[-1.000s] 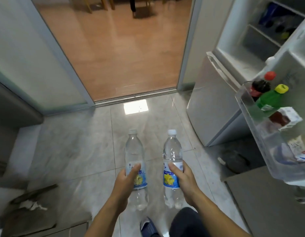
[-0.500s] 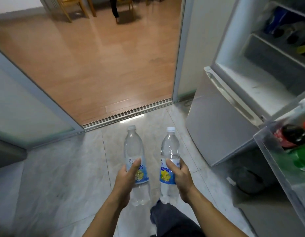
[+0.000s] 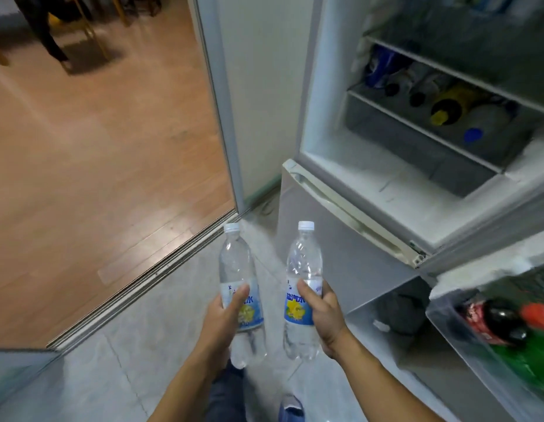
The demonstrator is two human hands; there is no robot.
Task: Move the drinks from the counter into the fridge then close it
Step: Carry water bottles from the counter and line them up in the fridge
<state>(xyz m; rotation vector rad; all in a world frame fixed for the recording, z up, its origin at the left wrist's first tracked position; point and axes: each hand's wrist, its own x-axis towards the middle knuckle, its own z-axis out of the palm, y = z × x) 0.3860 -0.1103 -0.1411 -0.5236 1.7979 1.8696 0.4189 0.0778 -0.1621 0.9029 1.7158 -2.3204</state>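
Two bottles (image 3: pixel 241 287) are held upright at lower centre of the frame, one per hand, well apart from the fridge (image 3: pixel 386 184) at right. The left hand (image 3: pixel 222 321) has its grip wrapped round the label of the left bottle, thumb across the front. The right hand (image 3: pixel 322 315) has its grip wrapped round the label of the right bottle (image 3: pixel 304 281) in the same way. Both caps are on.

The fridge compartment is open at upper right. Its shelf (image 3: pixel 432 129) already carries several bottles lying on their sides. The door bin (image 3: pixel 441 318) at lower right holds a dark cola bottle (image 3: pixel 493 321) and a green bottle (image 3: pixel 526 351).

Probable faults from this position:
- Both hands are occupied, so neither is free to steady the door or shift stock. A bottle pushed into the crowded shelf could dislodge one of the lying bottles, which are round and free to roll out.
- The bin looks nearly full; forcing a bottle in could jam it or tip the cola bottle.
- The clear bottles are smooth; a loosened grip during the reach could drop one onto the tile floor (image 3: pixel 161 300).
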